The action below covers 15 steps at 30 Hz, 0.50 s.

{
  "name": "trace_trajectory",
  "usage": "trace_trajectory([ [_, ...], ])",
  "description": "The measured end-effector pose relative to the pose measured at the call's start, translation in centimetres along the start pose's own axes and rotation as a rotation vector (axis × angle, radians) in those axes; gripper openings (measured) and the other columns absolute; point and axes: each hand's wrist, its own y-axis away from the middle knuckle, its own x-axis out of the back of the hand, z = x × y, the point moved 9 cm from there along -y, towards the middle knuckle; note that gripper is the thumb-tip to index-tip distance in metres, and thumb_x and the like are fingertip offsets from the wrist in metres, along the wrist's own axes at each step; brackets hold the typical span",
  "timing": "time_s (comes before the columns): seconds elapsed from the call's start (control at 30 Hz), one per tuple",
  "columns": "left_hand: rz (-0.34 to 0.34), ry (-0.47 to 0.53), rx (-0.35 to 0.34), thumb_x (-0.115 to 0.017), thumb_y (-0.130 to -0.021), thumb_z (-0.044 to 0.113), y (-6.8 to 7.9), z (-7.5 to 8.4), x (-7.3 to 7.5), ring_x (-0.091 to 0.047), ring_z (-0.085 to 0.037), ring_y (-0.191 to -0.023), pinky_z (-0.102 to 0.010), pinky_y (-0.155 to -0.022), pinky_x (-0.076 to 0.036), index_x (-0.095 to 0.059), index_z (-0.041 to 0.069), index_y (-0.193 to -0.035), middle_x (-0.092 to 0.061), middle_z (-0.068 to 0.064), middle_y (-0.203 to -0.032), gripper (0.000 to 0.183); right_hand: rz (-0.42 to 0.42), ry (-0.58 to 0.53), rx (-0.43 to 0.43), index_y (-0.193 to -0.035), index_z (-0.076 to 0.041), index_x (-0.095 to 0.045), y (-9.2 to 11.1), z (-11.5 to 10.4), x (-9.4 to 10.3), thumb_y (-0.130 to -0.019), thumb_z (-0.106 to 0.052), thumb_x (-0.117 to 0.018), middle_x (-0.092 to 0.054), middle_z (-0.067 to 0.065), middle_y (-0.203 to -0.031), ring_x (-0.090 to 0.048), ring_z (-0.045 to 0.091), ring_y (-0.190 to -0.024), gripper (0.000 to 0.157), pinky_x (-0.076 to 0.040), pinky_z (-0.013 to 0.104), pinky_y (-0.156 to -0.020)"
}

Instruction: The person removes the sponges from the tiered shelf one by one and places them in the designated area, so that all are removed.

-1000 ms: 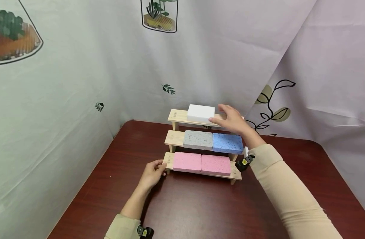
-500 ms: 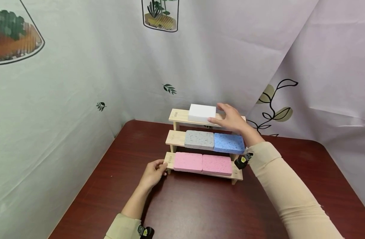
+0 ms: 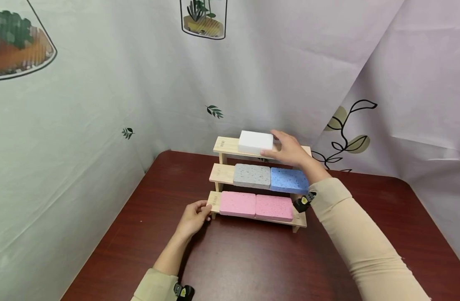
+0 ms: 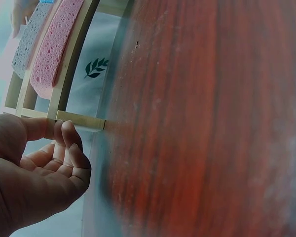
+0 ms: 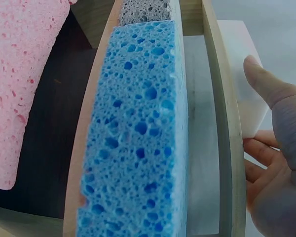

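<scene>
A three-tier wooden display stand point(image 3: 223, 174) rises on the table. My left hand point(image 3: 192, 219) pinches the left end of its lowest board between thumb and index finger; the other fingers curl beneath in the left wrist view. On the top board lies a plain white sponge block point(image 3: 255, 141). My right hand point(image 3: 290, 149) holds this block at its right end, thumb point(image 5: 259, 74) on the front and fingers round the end and back. Along the middle board a grey sponge point(image 3: 251, 175) and a blue sponge point(image 3: 288, 179) sit side by side. Two pink sponges point(image 3: 237, 203) fill most of the bottom board.
The dark red-brown table point(image 3: 252, 263) stretches out in front of the stand and to both sides. Pale cloth point(image 3: 158, 75) printed with plants hangs close behind the stand and along the left. My right forearm point(image 3: 361, 238) passes beside the stand's right end.
My right hand has shifted slightly left, its thumb and fingers coming further over the white block's right end. The left hand keeps its grip, and the sponges stay put on their boards.
</scene>
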Motion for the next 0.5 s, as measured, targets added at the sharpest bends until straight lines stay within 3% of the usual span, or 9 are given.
trace_trajectory([
  [0.13, -0.006, 0.003, 0.0, -0.06, -0.1, 0.002, 0.1, 0.0, 0.0, -0.06, -0.015, -0.067, -0.024, -0.063, -0.052, -0.063, -0.015, -0.118, -0.068, -0.014, -0.085, 0.026, 0.023, -0.013, -0.008, -0.154, 0.003, -0.035, 0.2, 0.2, 0.3, -0.088, -0.037, -0.08, -0.038, 0.025, -0.155, -0.034, 0.043, -0.144, 0.089, -0.027, 0.056, -0.118],
  [0.37, -0.028, 0.029, -0.094, -0.058, -0.101, 0.004, 0.3, 0.7, 0.1, -0.058, -0.012, -0.065, -0.022, -0.06, -0.053, -0.06, -0.021, -0.114, -0.067, -0.01, -0.081, 0.028, 0.077, -0.092, 0.019, -0.151, 0.005, -0.039, 0.6, 0.0, 1.1, -0.087, -0.031, -0.081, -0.045, 0.026, -0.149, -0.048, 0.041, -0.135, 0.084, -0.034, 0.055, -0.114],
  [0.5, -0.015, 0.029, -0.03, -0.059, -0.101, 0.004, 0.1, 0.1, 0.1, -0.057, -0.012, -0.065, -0.022, -0.06, -0.051, -0.062, -0.017, -0.117, -0.067, -0.012, -0.084, 0.026, 0.092, -0.103, 0.018, -0.15, 0.004, -0.04, 0.9, -0.1, 1.4, -0.087, -0.031, -0.082, -0.046, 0.025, -0.149, -0.052, 0.041, -0.131, 0.084, -0.036, 0.055, -0.112],
])
